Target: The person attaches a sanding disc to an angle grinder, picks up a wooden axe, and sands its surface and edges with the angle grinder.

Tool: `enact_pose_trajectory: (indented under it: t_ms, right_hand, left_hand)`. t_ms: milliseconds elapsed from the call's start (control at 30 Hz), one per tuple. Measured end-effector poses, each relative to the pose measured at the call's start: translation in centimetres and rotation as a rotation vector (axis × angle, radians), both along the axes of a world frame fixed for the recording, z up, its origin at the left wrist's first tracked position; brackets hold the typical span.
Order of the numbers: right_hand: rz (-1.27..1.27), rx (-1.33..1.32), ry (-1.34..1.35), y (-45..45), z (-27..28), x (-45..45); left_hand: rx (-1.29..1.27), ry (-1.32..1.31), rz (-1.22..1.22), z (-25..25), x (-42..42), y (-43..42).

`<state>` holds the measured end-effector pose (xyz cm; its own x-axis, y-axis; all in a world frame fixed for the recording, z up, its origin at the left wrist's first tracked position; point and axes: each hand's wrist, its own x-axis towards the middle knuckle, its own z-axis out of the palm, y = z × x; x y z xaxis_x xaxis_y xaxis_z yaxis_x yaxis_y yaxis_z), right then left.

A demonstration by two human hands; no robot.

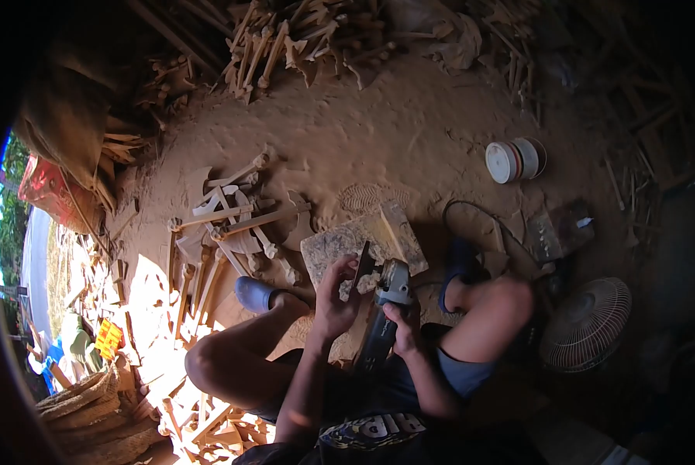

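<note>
An angle grinder [374,337] with a dark body and a grey metal head lies upright between my knees. My right hand [404,327] is closed around it just below the head. A dark disc [363,263], seen nearly edge-on, stands at the left of the head. My left hand [338,298] has its fingers bent on this disc; whether the disc is fixed to the grinder is hard to see. Just beyond both hands, a worn, dusty wooden block [336,248] rests on the ground.
Wooden pieces with shaped ends [239,221] lie heaped at the left, more [285,46] at the back. A white bucket [510,161] lies on its side at the right. A round fan [588,325] stands by my right knee, and a cable [479,205] curves over the dirt floor.
</note>
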<state>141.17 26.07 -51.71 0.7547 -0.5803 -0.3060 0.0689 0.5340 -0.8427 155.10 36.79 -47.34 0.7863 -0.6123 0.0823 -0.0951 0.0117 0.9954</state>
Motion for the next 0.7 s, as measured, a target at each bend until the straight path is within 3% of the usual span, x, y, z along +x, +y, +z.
enact_pose_trajectory:
  t_ms: [167, 400, 500, 533, 633, 700]
  right_hand:
    - [-0.022, 0.015, -0.02, 0.2, -0.5, -0.1]
    - [-0.038, 0.097, 0.008, 0.5, -1.1, -0.3]
    - [-0.005, 0.062, -0.01, 0.4, -1.3, -0.1]
    - [-0.017, 0.069, -0.004, 0.4, -1.3, -0.2]
    - [-0.051, 0.072, 0.003, 0.7, -1.2, -0.1]
    - [-0.065, 0.055, -0.009, 0.8, -1.6, -0.2]
  left_hand:
    - [-0.126, 0.029, -0.016, -1.3, -0.3, 0.1]
    - [-0.045, 0.028, 0.119, 1.0, -0.3, -0.1]
    - [0.043, -0.022, 0.027, 0.6, 0.6, 0.1]
    - [-0.06, 0.055, 0.01, 0.4, 0.7, 0.4]
    - [0.006, 0.303, -0.017, -0.1, 1.4, 1.2]
    - [0.297, 0.175, -0.01, -1.0, 2.6, 2.6]
